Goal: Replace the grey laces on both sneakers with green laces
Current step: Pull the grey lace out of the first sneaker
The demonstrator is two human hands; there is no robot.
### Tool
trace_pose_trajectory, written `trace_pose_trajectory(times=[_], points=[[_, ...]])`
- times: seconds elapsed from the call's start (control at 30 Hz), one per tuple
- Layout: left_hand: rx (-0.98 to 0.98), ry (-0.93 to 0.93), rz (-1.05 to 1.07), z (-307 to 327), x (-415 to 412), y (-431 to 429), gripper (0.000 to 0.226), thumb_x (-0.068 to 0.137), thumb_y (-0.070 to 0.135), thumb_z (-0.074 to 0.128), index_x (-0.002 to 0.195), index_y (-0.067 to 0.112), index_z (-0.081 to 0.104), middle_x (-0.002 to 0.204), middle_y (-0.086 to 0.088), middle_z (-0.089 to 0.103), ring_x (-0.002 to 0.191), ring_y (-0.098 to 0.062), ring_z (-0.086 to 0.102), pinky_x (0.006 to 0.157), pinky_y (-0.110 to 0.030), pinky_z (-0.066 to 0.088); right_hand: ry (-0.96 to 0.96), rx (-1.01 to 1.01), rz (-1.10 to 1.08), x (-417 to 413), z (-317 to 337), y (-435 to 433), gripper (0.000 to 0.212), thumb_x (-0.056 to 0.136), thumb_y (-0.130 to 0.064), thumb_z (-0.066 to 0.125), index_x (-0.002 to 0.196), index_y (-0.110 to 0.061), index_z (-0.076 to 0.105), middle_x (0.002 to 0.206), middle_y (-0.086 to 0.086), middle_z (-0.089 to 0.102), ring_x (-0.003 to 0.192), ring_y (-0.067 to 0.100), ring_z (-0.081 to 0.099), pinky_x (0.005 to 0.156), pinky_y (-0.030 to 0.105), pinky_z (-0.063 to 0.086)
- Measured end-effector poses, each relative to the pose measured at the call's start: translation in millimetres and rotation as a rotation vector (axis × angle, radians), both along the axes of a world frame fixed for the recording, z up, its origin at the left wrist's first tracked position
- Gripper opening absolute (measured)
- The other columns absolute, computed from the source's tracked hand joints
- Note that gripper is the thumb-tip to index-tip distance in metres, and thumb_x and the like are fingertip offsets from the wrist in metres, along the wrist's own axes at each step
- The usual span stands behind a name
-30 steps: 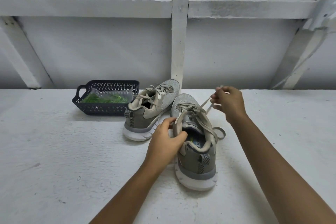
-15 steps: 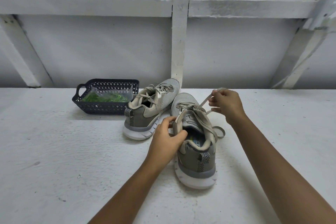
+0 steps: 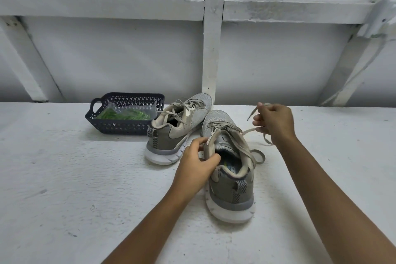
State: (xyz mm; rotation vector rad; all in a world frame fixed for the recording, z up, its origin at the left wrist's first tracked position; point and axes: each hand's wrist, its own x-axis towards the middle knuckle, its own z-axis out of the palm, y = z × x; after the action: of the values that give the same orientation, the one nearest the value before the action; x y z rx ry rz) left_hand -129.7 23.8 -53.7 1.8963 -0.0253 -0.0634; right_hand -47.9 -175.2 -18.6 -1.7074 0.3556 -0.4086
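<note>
Two grey sneakers stand on a white surface. The near sneaker (image 3: 229, 180) points away from me, heel closest. My left hand (image 3: 198, 162) grips its collar on the left side, thumb inside the opening. Its grey lace (image 3: 242, 146) is loose, and one end runs up to my right hand (image 3: 275, 122), which pinches it to the right of the toe; a loop of lace lies on the surface beside the shoe. The far sneaker (image 3: 177, 126) still has its grey lace tied. Green laces (image 3: 123, 114) in a clear bag lie in a dark basket (image 3: 120, 127).
The basket stands left of the far sneaker, close to the back edge of the white surface (image 3: 75, 188). A white wall with a vertical post (image 3: 212, 49) and slanted braces rises right behind the shoes.
My right hand has drawn the grey lace end out to the right, away from the near sneaker's toe. My left hand keeps its grip on the collar.
</note>
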Motion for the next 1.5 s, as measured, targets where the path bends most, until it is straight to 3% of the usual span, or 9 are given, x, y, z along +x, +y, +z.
trace_pose_trajectory(times=[0.13, 0.27, 0.37, 0.47, 0.67, 0.83, 1.13, 1.37, 1.5], points=[[0.041, -0.02, -0.002, -2.9, 2.5, 0.8, 0.06, 0.064, 0.045, 0.055, 0.123, 0.034, 0.05, 0.119, 0.008, 0.057, 0.098, -0.013, 0.062, 0.09, -0.035, 0.049, 0.058, -0.128, 0.081, -16.5, -4.2, 6.2, 0.036, 0.092, -0.034, 0.059, 0.066, -0.01, 0.055, 0.05, 0.001, 0.06, 0.04, 0.009, 0.057, 0.039, 0.019, 0.042], [0.135, -0.101, -0.029, -4.1, 7.3, 4.2, 0.053, 0.08, 0.052, 0.063, 0.126, 0.029, 0.052, 0.124, 0.008, 0.053, 0.113, -0.008, 0.051, 0.098, -0.031, 0.043, 0.043, -0.254, 0.228, -44.4, -16.9, 26.3, 0.032, 0.091, -0.043, 0.055, 0.081, -0.015, 0.064, 0.075, -0.003, 0.066, 0.071, 0.01, 0.062, 0.061, 0.026, 0.048], [0.105, -0.172, -0.021, 3.9, 13.0, 5.0, 0.06, 0.076, 0.067, 0.047, 0.116, 0.024, 0.058, 0.117, 0.007, 0.059, 0.112, -0.008, 0.053, 0.094, -0.025, 0.041, -0.003, -0.296, 0.264, -60.3, -21.4, 35.3, 0.019, 0.088, -0.043, 0.058, 0.091, -0.025, 0.064, 0.087, -0.009, 0.065, 0.082, 0.003, 0.061, 0.07, 0.022, 0.048], [0.172, -0.178, -0.019, 17.0, 30.5, 3.7, 0.029, 0.095, 0.038, 0.048, 0.114, 0.02, 0.062, 0.111, 0.004, 0.064, 0.101, -0.009, 0.057, 0.082, -0.021, 0.039, 0.003, -0.285, 0.28, -65.0, -24.1, 37.2, 0.01, 0.089, -0.029, 0.062, 0.098, -0.027, 0.059, 0.089, -0.011, 0.062, 0.082, 0.001, 0.06, 0.063, 0.012, 0.047], [0.433, -0.1, -0.134, 42.5, 79.0, -2.5, 0.029, 0.095, 0.012, 0.047, 0.119, 0.008, 0.062, 0.115, -0.013, 0.065, 0.104, -0.027, 0.062, 0.093, -0.036, 0.048, -0.033, -0.229, 0.286, -66.4, -28.0, 39.1, 0.015, 0.087, -0.018, 0.062, 0.1, -0.026, 0.058, 0.09, -0.013, 0.061, 0.08, -0.006, 0.057, 0.057, 0.003, 0.043], [0.651, -0.153, -0.249, 48.4, 93.2, -8.2, 0.02, 0.087, 0.013, 0.059, 0.1, 0.013, 0.073, 0.102, -0.005, 0.071, 0.092, -0.016, 0.063, 0.075, -0.019, 0.042, -0.05, -0.217, 0.281, -66.5, -31.3, 38.7, 0.01, 0.087, -0.021, 0.062, 0.095, -0.027, 0.061, 0.094, -0.011, 0.066, 0.088, -0.003, 0.06, 0.066, 0.008, 0.045], [0.778, -0.102, -0.333, 56.7, 106.7, -18.6, 0.023, 0.092, 0.008, 0.041, 0.097, 0.0, 0.062, 0.109, -0.019, 0.063, 0.1, -0.029, 0.057, 0.082, -0.032, 0.044, -0.028, -0.26, 0.254, -64.5, -34.1, 39.9, 0.006, 0.09, -0.027, 0.058, 0.084, -0.026, 0.056, 0.086, -0.013, 0.065, 0.083, -0.001, 0.059, 0.066, 0.019, 0.044], [0.743, -0.131, -0.375, 69.9, 115.7, -25.2, 0.018, 0.089, -0.001, 0.033, 0.091, 0.01, 0.047, 0.088, -0.012, 0.045, 0.079, -0.019, 0.036, 0.054, -0.03, 0.021, -0.022, -0.243, 0.248, -65.4, -33.7, 42.2, 0.011, 0.091, -0.028, 0.057, 0.08, -0.026, 0.054, 0.084, -0.011, 0.063, 0.081, 0.002, 0.059, 0.066, 0.022, 0.044], [0.68, -0.172, -0.388, 65.0, 122.4, -26.8, 0.017, 0.092, 0.007, 0.034, 0.094, 0.017, 0.048, 0.099, -0.01, 0.055, 0.088, -0.022, 0.046, 0.07, -0.03, 0.036, -0.007, -0.24, 0.233, -66.0, -34.3, 41.5, 0.01, 0.09, -0.03, 0.057, 0.081, -0.027, 0.055, 0.082, -0.013, 0.064, 0.082, 0.004, 0.06, 0.072, 0.027, 0.048]])
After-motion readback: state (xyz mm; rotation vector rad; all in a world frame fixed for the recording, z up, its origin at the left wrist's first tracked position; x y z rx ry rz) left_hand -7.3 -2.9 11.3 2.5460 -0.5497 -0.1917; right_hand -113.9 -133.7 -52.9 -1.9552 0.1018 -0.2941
